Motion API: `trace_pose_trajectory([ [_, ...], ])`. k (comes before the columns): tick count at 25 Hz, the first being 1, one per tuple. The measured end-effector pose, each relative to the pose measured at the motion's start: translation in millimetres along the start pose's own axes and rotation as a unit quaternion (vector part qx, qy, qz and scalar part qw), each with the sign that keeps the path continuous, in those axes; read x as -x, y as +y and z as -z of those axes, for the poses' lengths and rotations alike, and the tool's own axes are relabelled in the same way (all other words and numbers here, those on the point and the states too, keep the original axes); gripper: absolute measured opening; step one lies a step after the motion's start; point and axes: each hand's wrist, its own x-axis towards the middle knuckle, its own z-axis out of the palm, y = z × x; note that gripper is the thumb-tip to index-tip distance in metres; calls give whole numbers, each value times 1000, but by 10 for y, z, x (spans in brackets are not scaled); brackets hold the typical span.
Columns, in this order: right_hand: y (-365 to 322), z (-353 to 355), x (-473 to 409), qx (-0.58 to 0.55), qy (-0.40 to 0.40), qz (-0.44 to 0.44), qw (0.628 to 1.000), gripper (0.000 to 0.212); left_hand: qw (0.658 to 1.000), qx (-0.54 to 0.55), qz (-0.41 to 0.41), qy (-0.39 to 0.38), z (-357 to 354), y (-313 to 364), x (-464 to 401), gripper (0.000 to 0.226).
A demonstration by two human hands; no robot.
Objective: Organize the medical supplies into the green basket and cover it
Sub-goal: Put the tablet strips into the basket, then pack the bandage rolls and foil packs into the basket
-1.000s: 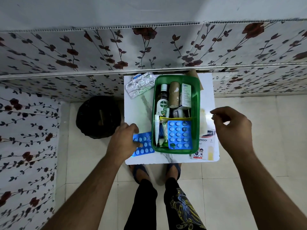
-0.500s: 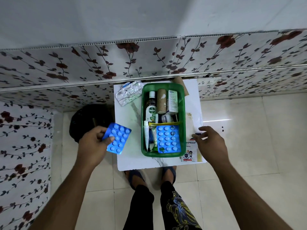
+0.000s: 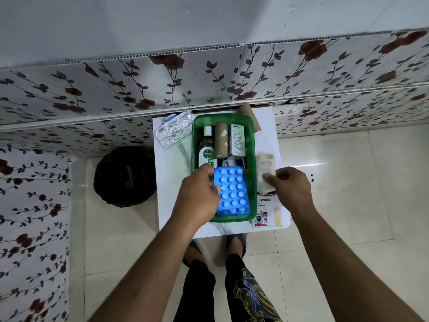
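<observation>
Left hand (image 3: 197, 196) now carries the blue blister pack (image 3: 231, 190) from frame left over the green basket (image 3: 251, 145); right hand (image 3: 290, 185) pinches a white packet (image 3: 265, 168); packing's nearly done.

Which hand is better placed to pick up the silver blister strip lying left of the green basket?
Probably the left hand: it is on that side of the green basket, though it holds the blue blister pack. The right hand would have to cross over.

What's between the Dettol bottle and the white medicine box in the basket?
A brown cardboard roll lies between the Dettol bottle and the white medicine box, all lengthwise in the green basket, in the head view.
</observation>
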Motion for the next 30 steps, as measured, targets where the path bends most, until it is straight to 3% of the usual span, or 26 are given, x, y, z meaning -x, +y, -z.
trace_pose_trajectory([
  [3, -25, 134, 6, -53, -1, -7, 999, 26, 985, -157, -60, 44, -104, 18, -57, 25],
  [6, -160, 241, 92, -69, -7, 5, 998, 25, 974, -197, -96, 51, -179, 58, -54, 35],
  [8, -312, 309, 200, -76, 14, 21, 997, 24, 976, -176, -113, 57, -134, 57, -54, 26],
  [11, -632, 311, 411, -114, 33, 76, 990, 15, 985, -26, -108, 133, 128, -8, -126, 13],
  [15, -1096, -170, 551, -34, -23, 134, 990, 27, 973, 97, -37, 207, 499, -241, -301, 22],
  [19, -1343, -671, 386, 121, -38, 172, 977, 27, 976, 87, -13, 199, 579, -495, -427, 23],
  [22, -1315, -780, 330, 200, 5, 252, 947, 34, 980, 77, -28, 180, 569, -672, -437, 21],
  [24, -1271, -793, 336, 221, 21, 291, 930, 36, 981, 75, -28, 174, 565, -769, -456, 23],
  [27, -1269, -788, 377, 257, -26, 305, 917, 24, 983, 70, -18, 167, 556, -848, -504, 24],
  [30, -1289, -547, 390, 158, 31, 306, 938, 19, 980, 66, -33, 184, 583, -842, -653, 17],
])
